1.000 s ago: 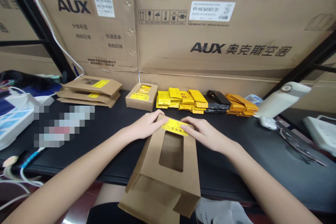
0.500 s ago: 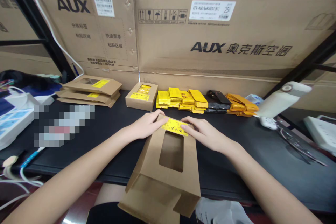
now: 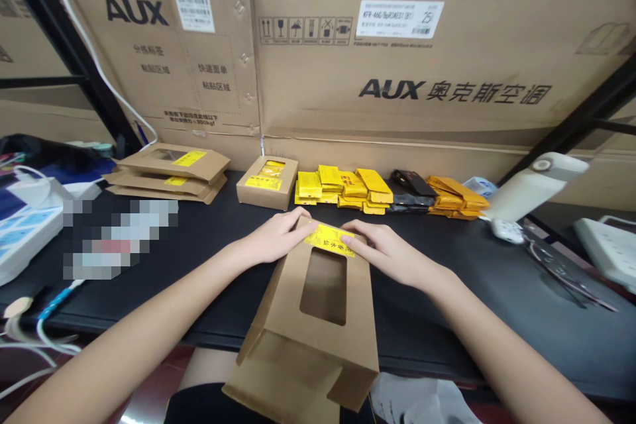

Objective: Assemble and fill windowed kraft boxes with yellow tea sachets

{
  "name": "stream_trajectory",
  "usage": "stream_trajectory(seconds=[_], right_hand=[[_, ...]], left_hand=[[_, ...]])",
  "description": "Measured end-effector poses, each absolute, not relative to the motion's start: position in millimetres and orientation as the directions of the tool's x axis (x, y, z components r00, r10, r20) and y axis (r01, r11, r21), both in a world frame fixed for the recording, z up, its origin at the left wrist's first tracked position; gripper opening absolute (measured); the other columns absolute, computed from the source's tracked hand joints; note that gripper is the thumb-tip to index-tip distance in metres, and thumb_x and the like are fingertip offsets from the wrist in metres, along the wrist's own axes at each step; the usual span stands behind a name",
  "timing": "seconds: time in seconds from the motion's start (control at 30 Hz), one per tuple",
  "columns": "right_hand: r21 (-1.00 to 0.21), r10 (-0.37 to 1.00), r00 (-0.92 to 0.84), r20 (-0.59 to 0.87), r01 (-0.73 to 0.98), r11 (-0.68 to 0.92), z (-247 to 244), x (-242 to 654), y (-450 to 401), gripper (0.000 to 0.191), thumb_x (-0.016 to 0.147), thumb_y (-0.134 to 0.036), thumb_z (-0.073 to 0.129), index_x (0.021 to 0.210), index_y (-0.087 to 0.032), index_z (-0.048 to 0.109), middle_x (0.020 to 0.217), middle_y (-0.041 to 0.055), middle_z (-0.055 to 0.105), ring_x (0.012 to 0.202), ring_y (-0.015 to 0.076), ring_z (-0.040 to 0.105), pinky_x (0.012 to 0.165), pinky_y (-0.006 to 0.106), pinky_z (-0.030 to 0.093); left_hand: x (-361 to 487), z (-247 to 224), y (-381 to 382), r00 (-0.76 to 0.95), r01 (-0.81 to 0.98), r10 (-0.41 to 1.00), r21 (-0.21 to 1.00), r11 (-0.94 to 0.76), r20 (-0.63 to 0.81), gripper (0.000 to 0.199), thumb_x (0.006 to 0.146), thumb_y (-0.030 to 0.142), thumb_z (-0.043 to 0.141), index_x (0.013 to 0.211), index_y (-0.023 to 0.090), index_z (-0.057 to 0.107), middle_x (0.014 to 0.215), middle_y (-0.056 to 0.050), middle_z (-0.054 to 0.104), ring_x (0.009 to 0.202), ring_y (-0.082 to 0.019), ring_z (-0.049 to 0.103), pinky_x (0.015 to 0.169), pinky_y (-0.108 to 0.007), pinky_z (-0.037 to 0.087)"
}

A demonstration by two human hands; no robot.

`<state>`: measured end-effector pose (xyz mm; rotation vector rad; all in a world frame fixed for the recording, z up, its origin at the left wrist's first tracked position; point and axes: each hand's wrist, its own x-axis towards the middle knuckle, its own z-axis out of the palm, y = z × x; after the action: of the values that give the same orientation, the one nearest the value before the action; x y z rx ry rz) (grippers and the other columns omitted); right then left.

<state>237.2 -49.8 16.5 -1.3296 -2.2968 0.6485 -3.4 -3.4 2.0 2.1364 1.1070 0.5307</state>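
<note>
Between my hands is a brown cardboard box [image 3: 283, 305] with a window cut in its top and a yellow label [image 3: 330, 240] at the far end. Its near end gapes, with the flaps folded out toward me. My left hand [image 3: 278, 236] grips the far left corner, thumb on top. At the far right corner my right hand [image 3: 380, 245] holds on too, its thumb pressed on the label. The other fingertips are partly hidden behind the box. Just beyond stand a closed window box [image 3: 265, 195] and stacked yellow packets [image 3: 355, 189].
Flattened window boxes [image 3: 169, 169] are stacked at the back left. Black packets [image 3: 412, 192] and orange packets [image 3: 457, 197] follow the yellow ones. A white bottle [image 3: 534, 185], glasses [image 3: 561, 275] and a power strip [image 3: 611, 252] lie right; another power strip [image 3: 30, 232] is left. Large cartons [image 3: 397, 59] form the back.
Almost nothing differs. The whole view has shifted very slightly, while both hands keep the same hold on the box.
</note>
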Motion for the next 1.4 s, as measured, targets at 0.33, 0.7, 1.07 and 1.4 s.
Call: stream_trajectory(seconds=[0.33, 0.7, 1.07, 1.4], right_hand=[[-0.576, 0.878, -0.467, 0.105, 0.691, 0.436, 15.5, 237.8, -49.2, 0.043, 0.097, -0.048, 0.042, 0.113, -0.014, 0.061, 0.096, 0.0082, 0.068, 0.081, 0.0194, 0.061, 0.073, 0.032, 0.045], [-0.582, 0.879, -0.465, 0.109, 0.687, 0.435, 16.0, 237.4, -49.7, 0.042, 0.096, -0.048, 0.043, 0.112, -0.014, 0.061, 0.094, 0.0075, 0.068, 0.079, 0.0188, 0.06, 0.072, 0.031, 0.045], [-0.577, 0.883, -0.456, 0.107, 0.695, 0.429, 16.6, 235.9, -49.8, 0.043, 0.096, -0.049, 0.043, 0.112, -0.014, 0.062, 0.093, 0.0076, 0.068, 0.079, 0.0191, 0.061, 0.071, 0.031, 0.045], [-0.559, 0.883, -0.46, 0.095, 0.709, 0.43, 16.5, 236.9, -49.8, 0.043, 0.097, -0.049, 0.042, 0.114, -0.014, 0.061, 0.097, 0.0084, 0.068, 0.083, 0.0202, 0.062, 0.074, 0.032, 0.046]], left_hand=[[-3.5, 1.7, -2.9, 0.557, 0.56, 0.829, 0.719, -0.412, 0.042, 0.04, 0.092, 0.055, 0.037, 0.105, 0.021, 0.053, 0.1, -0.006, 0.066, 0.095, -0.023, 0.061, 0.083, -0.035, 0.043], [-3.2, 2.3, -3.3, 0.554, 0.565, 0.831, 0.713, -0.415, 0.045, 0.039, 0.092, 0.054, 0.037, 0.104, 0.02, 0.054, 0.098, -0.005, 0.066, 0.094, -0.023, 0.061, 0.082, -0.034, 0.043], [-3.6, 2.7, -2.8, 0.552, 0.564, 0.833, 0.717, -0.409, 0.041, 0.038, 0.092, 0.054, 0.037, 0.104, 0.021, 0.053, 0.1, -0.005, 0.066, 0.096, -0.023, 0.06, 0.083, -0.035, 0.043], [-2.9, 3.2, -4.0, 0.55, 0.574, 0.834, 0.708, -0.412, 0.039, 0.038, 0.092, 0.054, 0.038, 0.104, 0.021, 0.053, 0.098, -0.005, 0.065, 0.094, -0.023, 0.06, 0.082, -0.035, 0.043]])
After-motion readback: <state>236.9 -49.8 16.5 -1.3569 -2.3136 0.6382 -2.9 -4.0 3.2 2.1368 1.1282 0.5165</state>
